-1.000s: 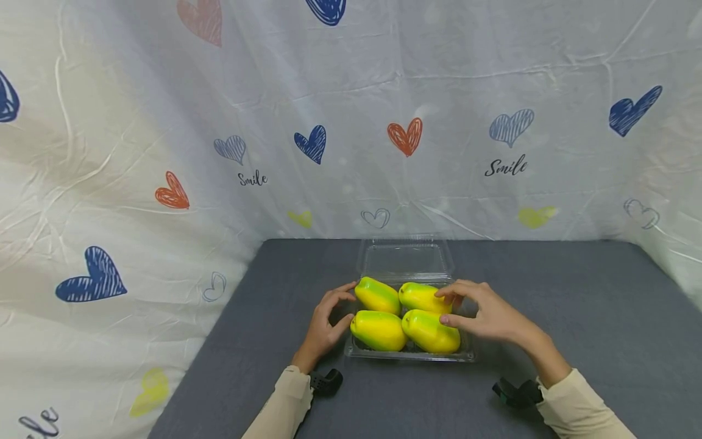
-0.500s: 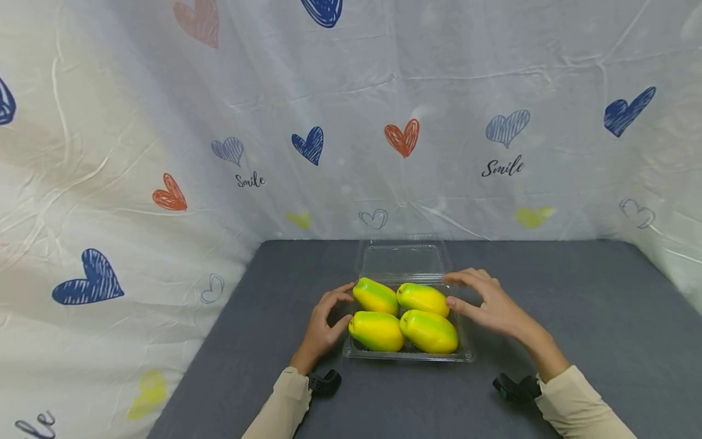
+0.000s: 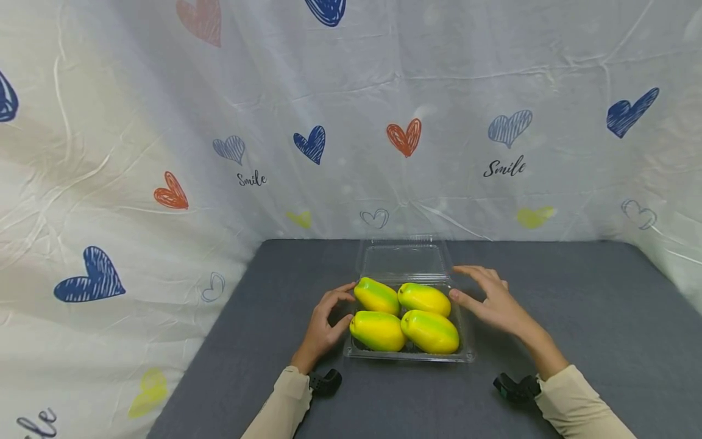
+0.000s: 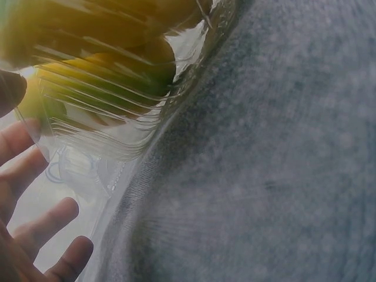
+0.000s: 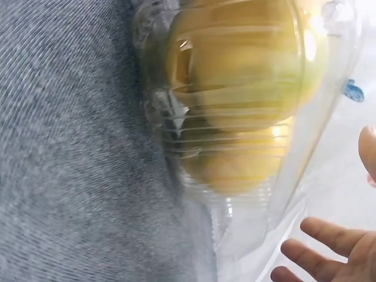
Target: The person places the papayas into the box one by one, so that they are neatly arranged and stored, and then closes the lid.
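Observation:
A clear plastic clamshell container (image 3: 411, 358) lies on the table with its lid (image 3: 404, 261) folded back. Two rows of yellow-green papayas fill it, with a back left papaya (image 3: 376, 295), a back right papaya (image 3: 425, 299), a front left papaya (image 3: 378, 331) and a front right papaya (image 3: 430, 333). At the container's left side is my left hand (image 3: 322, 329), fingers spread and fingertips right at the rim. My right hand (image 3: 498, 308) hovers off the right side with loosely extended fingers, its thumb tip near the back right papaya, holding nothing.
A dark grey cloth (image 3: 592, 329) covers the table. Behind and to the left hangs a pale curtain (image 3: 351, 85) printed with hearts; the lid reaches close to it. Black straps with a wrist camera (image 3: 518, 389) sit at both cuffs.
My right hand has let go of the back right papaya and drawn back to the right, its fingers opening out. My left hand and the container have stayed in place.

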`<move>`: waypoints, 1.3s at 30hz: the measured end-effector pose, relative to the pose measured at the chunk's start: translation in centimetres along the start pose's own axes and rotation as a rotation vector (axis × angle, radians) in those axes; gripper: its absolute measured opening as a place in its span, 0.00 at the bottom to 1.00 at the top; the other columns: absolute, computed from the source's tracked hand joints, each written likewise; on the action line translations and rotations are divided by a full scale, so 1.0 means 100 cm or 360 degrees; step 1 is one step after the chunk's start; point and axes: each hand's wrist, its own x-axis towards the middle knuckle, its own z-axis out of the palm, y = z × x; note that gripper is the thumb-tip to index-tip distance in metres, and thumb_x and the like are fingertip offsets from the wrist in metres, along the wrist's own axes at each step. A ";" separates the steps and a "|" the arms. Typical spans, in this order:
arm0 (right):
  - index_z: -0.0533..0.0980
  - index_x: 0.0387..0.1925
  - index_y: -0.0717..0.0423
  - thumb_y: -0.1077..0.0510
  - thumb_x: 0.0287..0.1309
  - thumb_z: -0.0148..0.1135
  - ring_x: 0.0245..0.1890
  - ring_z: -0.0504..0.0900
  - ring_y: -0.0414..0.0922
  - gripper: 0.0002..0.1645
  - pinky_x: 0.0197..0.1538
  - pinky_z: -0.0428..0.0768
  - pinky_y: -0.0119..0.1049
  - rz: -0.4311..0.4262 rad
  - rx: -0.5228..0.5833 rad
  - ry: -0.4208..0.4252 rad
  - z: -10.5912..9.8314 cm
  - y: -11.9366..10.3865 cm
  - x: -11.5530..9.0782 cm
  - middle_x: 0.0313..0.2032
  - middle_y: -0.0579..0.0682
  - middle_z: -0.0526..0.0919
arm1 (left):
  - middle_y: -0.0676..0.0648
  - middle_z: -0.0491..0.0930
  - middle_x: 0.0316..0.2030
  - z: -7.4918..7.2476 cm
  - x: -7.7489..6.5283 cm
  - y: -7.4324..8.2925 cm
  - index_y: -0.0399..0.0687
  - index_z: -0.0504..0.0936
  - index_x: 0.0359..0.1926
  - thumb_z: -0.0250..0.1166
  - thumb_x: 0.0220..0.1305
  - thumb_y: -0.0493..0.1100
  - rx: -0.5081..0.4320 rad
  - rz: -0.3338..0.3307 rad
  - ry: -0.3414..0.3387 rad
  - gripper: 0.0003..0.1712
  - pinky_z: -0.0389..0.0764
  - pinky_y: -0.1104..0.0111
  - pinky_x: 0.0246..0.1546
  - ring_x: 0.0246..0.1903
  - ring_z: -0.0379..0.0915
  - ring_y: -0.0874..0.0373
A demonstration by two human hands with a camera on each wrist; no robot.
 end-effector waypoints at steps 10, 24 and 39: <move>0.65 0.73 0.57 0.43 0.70 0.59 0.70 0.59 0.67 0.38 0.61 0.47 0.80 0.0150 0.0060 -0.0034 0.010 0.017 0.004 0.71 0.65 0.66 | 0.43 0.75 0.68 -0.002 0.002 0.001 0.44 0.80 0.54 0.65 0.64 0.39 0.0033 0.0021 -0.0003 0.17 0.74 0.51 0.50 0.62 0.73 0.45; 0.61 0.74 0.64 0.34 0.72 0.52 0.69 0.60 0.66 0.46 0.67 0.47 0.72 0.0377 0.0077 -0.0032 0.014 0.040 0.041 0.71 0.68 0.67 | 0.42 0.74 0.69 0.000 0.001 -0.002 0.44 0.79 0.54 0.65 0.65 0.38 0.0021 0.0009 -0.0010 0.16 0.74 0.48 0.51 0.63 0.72 0.44; 0.61 0.74 0.65 0.29 0.70 0.48 0.67 0.58 0.67 0.50 0.62 0.48 0.70 0.0457 -0.0043 -0.0144 0.021 0.052 0.072 0.70 0.70 0.66 | 0.41 0.75 0.68 0.000 0.000 -0.002 0.43 0.79 0.53 0.65 0.63 0.35 0.0017 0.0031 0.0004 0.17 0.74 0.51 0.50 0.63 0.72 0.44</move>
